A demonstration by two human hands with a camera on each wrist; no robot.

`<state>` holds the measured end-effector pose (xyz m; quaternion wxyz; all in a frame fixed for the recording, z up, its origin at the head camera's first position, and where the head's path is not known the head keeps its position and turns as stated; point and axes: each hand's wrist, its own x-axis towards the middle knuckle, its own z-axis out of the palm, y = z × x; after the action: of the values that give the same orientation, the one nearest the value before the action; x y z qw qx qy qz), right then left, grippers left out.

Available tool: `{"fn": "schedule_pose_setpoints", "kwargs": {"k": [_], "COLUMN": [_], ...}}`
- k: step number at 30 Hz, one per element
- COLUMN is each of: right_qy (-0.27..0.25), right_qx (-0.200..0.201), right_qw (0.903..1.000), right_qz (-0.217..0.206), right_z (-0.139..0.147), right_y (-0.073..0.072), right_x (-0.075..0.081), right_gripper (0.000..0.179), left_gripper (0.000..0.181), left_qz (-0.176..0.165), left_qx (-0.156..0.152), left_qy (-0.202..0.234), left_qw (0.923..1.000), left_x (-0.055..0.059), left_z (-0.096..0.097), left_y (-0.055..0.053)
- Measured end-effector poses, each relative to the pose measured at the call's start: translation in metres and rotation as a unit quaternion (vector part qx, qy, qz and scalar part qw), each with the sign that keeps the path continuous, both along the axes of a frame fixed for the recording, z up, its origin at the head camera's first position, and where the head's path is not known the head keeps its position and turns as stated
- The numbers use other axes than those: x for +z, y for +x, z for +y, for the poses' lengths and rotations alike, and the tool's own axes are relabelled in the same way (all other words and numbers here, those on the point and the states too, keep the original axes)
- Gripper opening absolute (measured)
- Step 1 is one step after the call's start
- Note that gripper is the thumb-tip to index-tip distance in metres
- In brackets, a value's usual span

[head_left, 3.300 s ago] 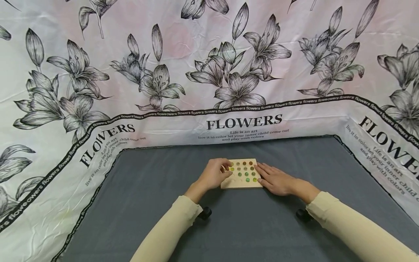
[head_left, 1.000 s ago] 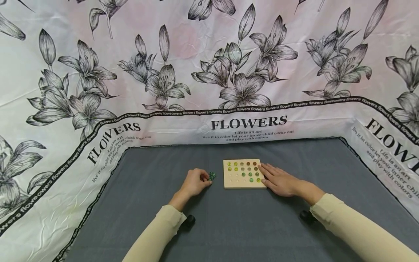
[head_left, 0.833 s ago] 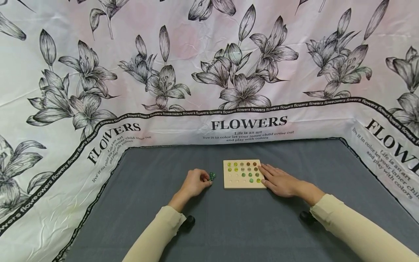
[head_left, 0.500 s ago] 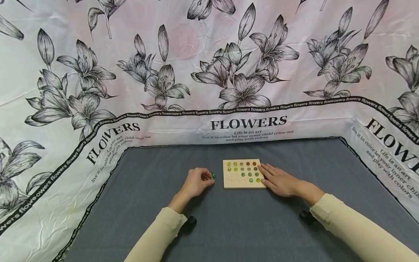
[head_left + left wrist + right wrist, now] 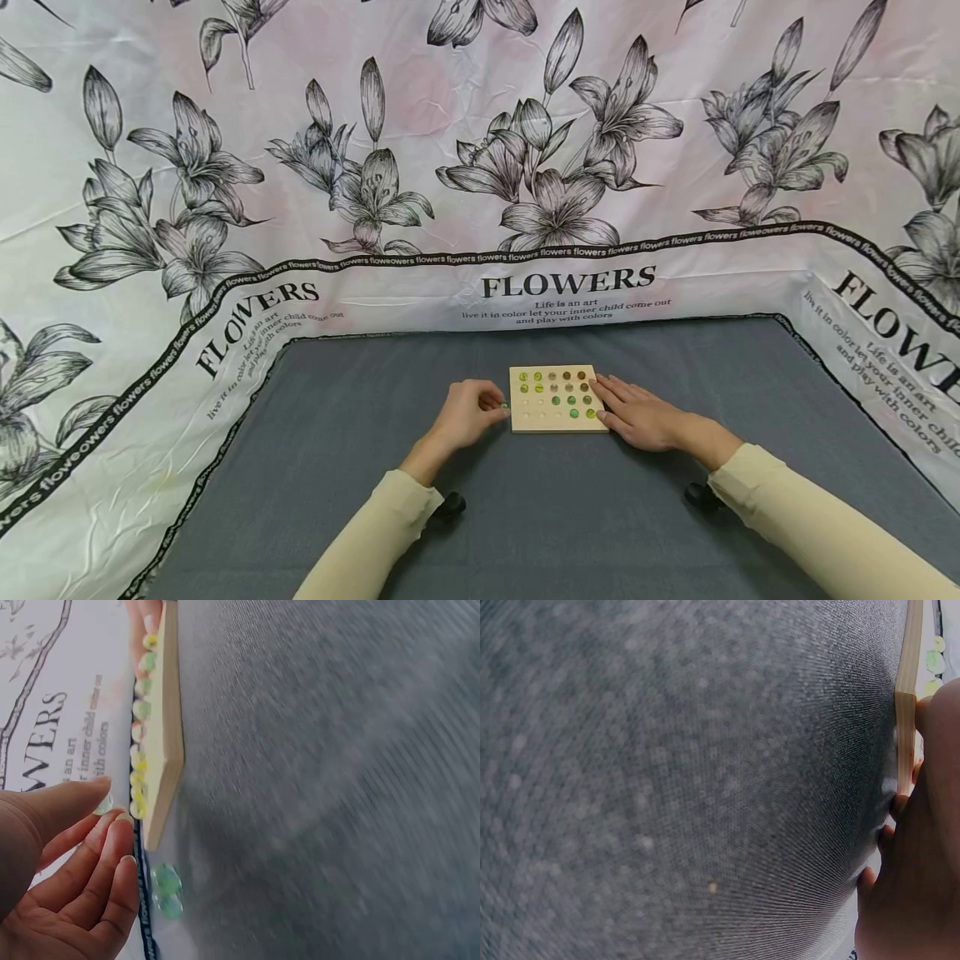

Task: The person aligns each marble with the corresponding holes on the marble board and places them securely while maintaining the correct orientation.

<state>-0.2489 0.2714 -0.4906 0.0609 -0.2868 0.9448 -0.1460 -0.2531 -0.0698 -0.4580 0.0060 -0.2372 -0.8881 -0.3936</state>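
A pale wooden board (image 5: 551,427) lies flat on the grey cloth, with yellow, brown and green glass marbles in rows of hollows. Bare hollows show toward its near left corner. Just left of the board is my left hand (image 5: 467,412), pinching a green marble (image 5: 103,804) between thumb and fingertips. Two more green marbles (image 5: 167,880) rest on the cloth beyond that hand in the left wrist view; the hand hides them in the head view. My right hand (image 5: 637,414) lies with fairly straight fingers against the board's right edge, fingertips on it.
Grey cloth (image 5: 570,517) covers the table. Behind and at both sides hangs a white curtain (image 5: 420,292) printed with flowers and lettering. A black wrist camera (image 5: 452,506) sits under the left cuff, another (image 5: 701,496) under the right.
My left hand was over the board, then moved left to the small group of green marbles. Now it has come back right toward the board with one marble. The right hand stayed put.
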Motion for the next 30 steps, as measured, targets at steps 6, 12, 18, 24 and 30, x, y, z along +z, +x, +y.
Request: {"fn": "schedule_pose_setpoints", "kwargs": {"k": [6, 12, 18, 24, 30], "right_qy": [0.003, 0.004, 0.008, -0.004, 0.007], "right_qx": [-0.006, -0.012, -0.008, 0.001, -0.013], "right_qw": [1.0, 0.9998, 0.9999, 1.0, 0.9999], "right_qz": [-0.001, -0.014, -0.005, 0.0, -0.005], "right_z": [0.0, -0.002, -0.002, -0.005, -0.006], "right_y": [0.0, -0.001, -0.001, 0.006, 0.007], "right_x": [-0.003, -0.004, -0.006, 0.003, 0.0], "right_gripper": [0.067, 0.064, 0.067, 0.067, 0.066], "left_gripper": [0.008, 0.006, 0.005, 0.008, 0.006], "left_qz": [-0.011, -0.01, -0.009, -0.011, 0.0], "left_qx": [-0.019, -0.029, -0.035, -0.04, -0.05], "left_qy": [0.006, 0.007, 0.008, 0.003, -0.006], "left_qw": [0.9997, 0.9995, 0.9993, 0.9991, 0.9987], "left_x": [0.0, -0.001, -0.003, -0.003, -0.007], "left_z": [0.013, 0.023, 0.031, 0.04, 0.052], "left_y": [-0.001, -0.002, -0.003, -0.004, -0.004]}}
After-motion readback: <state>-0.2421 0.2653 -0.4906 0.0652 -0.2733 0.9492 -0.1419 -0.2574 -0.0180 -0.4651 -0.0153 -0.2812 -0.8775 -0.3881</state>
